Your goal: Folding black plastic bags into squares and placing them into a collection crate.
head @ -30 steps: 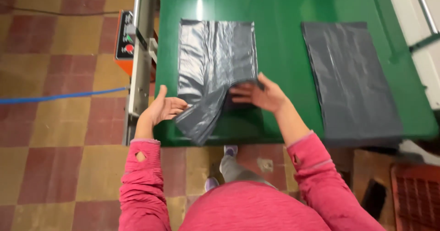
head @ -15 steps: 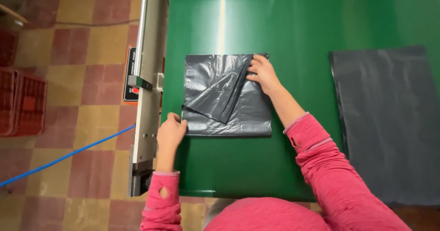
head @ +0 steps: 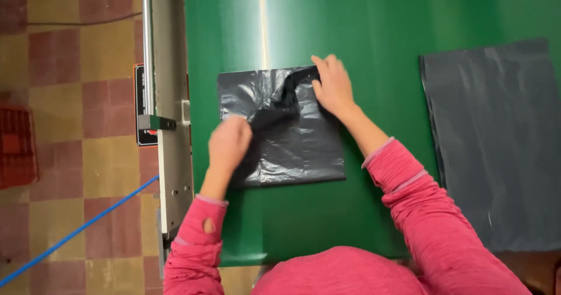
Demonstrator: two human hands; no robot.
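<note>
Green table surface point(head: 374, 26) fills most of the view, and a floor of red and yellow tiles point(head: 70, 67) is seen to the left of it. Along the left edge of the table a grey metal rail point(head: 169, 154) is fixed, and one blue cable point(head: 76, 230) is laid across the floor. One red crate point(head: 14, 146) is partly seen at the far left.

Two dark plastic bags are counted on the table. One bag point(head: 292, 137) is folded and is placed near the left side of the table, between the two hands. The second bag point(head: 497, 143) is spread flat at the right side, well apart from the first one.

Two hands are seen, both in pink sleeves. The left hand point(head: 229, 145) is placed on the left part of the folded bag; it is blurred, the fingers are curled loosely, and it cannot be told whether plastic is pinched. The right hand point(head: 332, 84) is pressed on the upper right corner of the same bag, with the fingers bent down and held close together on the raised fold.
</note>
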